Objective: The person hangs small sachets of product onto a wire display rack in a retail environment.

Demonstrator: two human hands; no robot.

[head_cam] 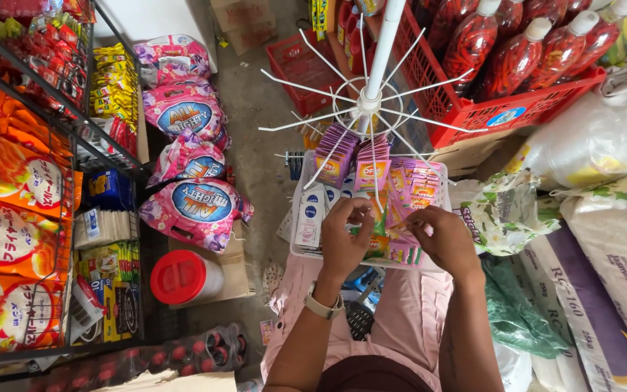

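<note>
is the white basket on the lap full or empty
Full: sachet strips and white packets crowd the white basket, leaving little bare.

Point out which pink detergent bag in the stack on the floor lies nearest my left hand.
The lowest pink bag, with the big blue oval facing up. It lies beside the red-lidded tub, closest to the left hand; the other bags lie farther up the stack.

Bright, even daylight fills the scene, strongest on the white sacks (604, 138) (nearly blown out); shadows are soft, edges bend with wide-angle distortion, focus sharp.
</note>
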